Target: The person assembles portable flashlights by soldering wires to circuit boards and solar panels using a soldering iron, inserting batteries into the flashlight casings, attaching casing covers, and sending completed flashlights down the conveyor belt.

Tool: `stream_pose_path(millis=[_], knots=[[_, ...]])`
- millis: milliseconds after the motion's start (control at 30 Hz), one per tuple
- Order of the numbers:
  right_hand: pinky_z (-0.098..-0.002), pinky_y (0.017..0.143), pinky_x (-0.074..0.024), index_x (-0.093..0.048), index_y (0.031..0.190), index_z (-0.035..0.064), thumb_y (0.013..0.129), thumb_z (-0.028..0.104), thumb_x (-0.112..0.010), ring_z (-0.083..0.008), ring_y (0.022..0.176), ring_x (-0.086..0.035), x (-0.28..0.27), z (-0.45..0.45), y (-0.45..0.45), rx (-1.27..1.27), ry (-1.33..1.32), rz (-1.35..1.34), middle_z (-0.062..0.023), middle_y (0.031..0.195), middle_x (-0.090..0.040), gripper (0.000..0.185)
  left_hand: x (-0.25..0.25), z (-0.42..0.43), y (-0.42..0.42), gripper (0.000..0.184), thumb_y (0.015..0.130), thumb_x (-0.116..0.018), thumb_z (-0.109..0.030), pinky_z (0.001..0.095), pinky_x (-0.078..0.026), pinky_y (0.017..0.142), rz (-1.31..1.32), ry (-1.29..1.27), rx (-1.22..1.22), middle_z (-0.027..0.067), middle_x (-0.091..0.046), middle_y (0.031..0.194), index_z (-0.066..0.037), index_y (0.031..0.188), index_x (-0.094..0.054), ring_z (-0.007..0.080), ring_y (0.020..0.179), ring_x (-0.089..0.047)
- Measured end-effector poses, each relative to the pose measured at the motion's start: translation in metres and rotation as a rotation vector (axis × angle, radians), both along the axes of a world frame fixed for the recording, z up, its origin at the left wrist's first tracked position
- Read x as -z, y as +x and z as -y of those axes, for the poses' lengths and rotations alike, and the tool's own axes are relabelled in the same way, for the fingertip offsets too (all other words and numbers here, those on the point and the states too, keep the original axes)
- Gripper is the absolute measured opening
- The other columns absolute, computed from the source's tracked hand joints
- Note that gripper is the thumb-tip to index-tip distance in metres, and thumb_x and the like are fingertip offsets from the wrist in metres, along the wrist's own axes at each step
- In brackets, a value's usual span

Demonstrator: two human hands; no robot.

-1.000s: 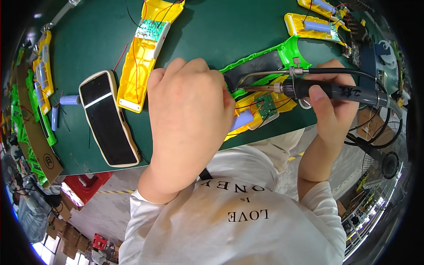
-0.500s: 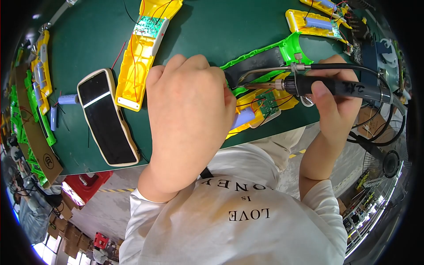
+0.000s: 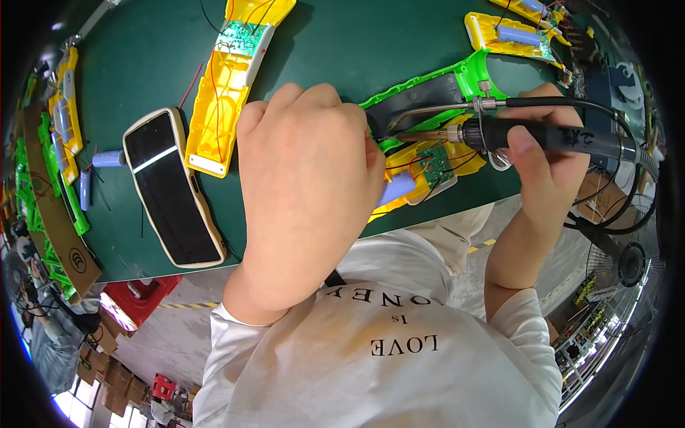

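Note:
My left hand (image 3: 307, 178) is closed, back up, at the left end of the green casing (image 3: 467, 78); its fingertips and whatever they grip are hidden. Between thumb and fingers, my right hand (image 3: 549, 153) grips the black handle of a soldering iron (image 3: 517, 135). The iron's tip points left, close to my left hand, and a thin curved metal tube runs above it. Just below lies a yellow casing (image 3: 460, 162) with a blue cell (image 3: 397, 188) and a green circuit board (image 3: 435, 165), partly covered by the iron and my left hand.
Left of my left hand lie an open yellow casing (image 3: 214, 107) and a phone (image 3: 175, 192). Loose blue cells (image 3: 108, 159) and a cardboard box edge (image 3: 61, 214) are farther left. More yellow casings (image 3: 499, 37) lie at the upper right. Black cables (image 3: 631, 207) loop at the right.
The iron and my right hand have shifted slightly right and down. My left hand has risen a little and stays closed at the casing's end.

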State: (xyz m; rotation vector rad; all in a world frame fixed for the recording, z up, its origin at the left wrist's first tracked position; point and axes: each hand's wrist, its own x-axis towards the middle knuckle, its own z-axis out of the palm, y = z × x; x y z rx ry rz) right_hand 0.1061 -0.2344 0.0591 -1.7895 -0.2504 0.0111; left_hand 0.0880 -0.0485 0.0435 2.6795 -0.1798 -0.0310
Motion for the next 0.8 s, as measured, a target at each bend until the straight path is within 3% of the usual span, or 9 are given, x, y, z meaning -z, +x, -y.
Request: stream_pose_path(millis=[800], knots=[[-0.0184,0.061,-0.0360,-0.054,0.074,-0.0027,0.063,-0.003,-0.056,-0.0082,0.068,-0.046,-0.0013,0.0007,0.0009,0.036,-0.062,0.013,-0.0035,0.075,-0.049,0.012,0.0011,-0.0005,-0.0005,0.005,0.055,-0.060,-0.008,0.0331,-0.035,0.058,0.022,-0.015,0.009,0.0053,-0.045,0.057,-0.006,0.057,-0.056,0.0212,0.061,-0.045]])
